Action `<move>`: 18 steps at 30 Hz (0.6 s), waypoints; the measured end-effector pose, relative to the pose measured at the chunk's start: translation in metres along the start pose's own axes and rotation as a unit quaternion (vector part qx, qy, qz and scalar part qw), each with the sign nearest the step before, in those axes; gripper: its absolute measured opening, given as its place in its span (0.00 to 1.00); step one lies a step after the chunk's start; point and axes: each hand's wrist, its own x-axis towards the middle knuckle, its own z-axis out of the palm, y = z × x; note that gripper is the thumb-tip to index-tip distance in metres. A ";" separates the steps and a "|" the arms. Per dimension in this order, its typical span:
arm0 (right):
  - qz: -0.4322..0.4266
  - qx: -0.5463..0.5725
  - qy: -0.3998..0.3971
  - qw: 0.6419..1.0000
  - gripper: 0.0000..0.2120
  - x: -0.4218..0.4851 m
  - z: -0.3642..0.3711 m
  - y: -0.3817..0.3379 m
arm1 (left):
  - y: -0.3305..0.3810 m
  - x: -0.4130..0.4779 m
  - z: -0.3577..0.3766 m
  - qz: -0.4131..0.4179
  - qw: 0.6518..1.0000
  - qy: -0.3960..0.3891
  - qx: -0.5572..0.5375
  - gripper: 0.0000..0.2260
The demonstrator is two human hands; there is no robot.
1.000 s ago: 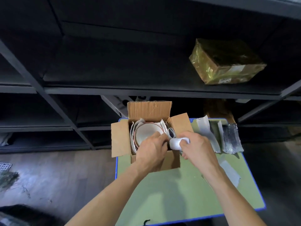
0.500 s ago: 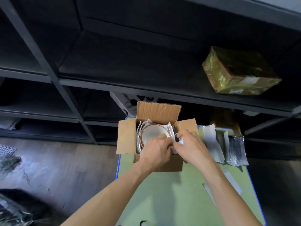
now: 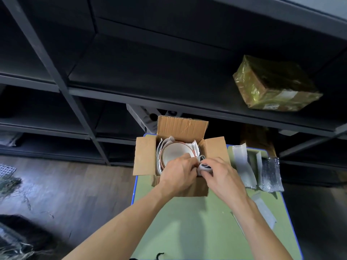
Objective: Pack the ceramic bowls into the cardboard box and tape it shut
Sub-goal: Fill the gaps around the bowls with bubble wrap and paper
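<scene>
An open cardboard box [image 3: 144, 156] stands at the far left end of the green table [image 3: 195, 228], flaps spread outward. Inside it sits a white ceramic bowl [image 3: 175, 152] with a reddish rim, with white foam wrap around its sides. My left hand [image 3: 178, 175] reaches over the box's near edge, fingers curled at the bowl's right side. My right hand [image 3: 220, 175] pinches a wad of white foam wrap [image 3: 203, 167] at the box's right inner side. Both hands meet over that wad. The box's near flap is hidden under my hands.
Sheets of white foam [image 3: 244, 166] and bubble wrap [image 3: 270, 173] lie on the table's right side, with flat strips [image 3: 264, 211] nearer me. A taped brown parcel [image 3: 272, 85] sits on the dark shelving behind. Wood floor lies to the left.
The white wad in my right hand went from beside the box down into its right side. Both hands closed in together over it. The camera has shifted slightly.
</scene>
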 end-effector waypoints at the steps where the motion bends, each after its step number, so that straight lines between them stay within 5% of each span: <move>1: -0.006 -0.014 -0.003 1.000 0.11 -0.001 0.000 0.001 | 0.000 0.000 0.000 -0.002 1.000 -0.003 0.000 0.09; 14: -0.037 -0.030 -0.004 0.999 0.08 -0.009 0.000 0.008 | 0.001 0.019 -0.001 0.021 0.999 0.024 -0.002 0.12; 18: -0.033 -0.022 -0.007 0.999 0.08 -0.009 0.001 0.008 | 0.004 0.048 -0.002 0.007 0.994 -0.014 0.108 0.16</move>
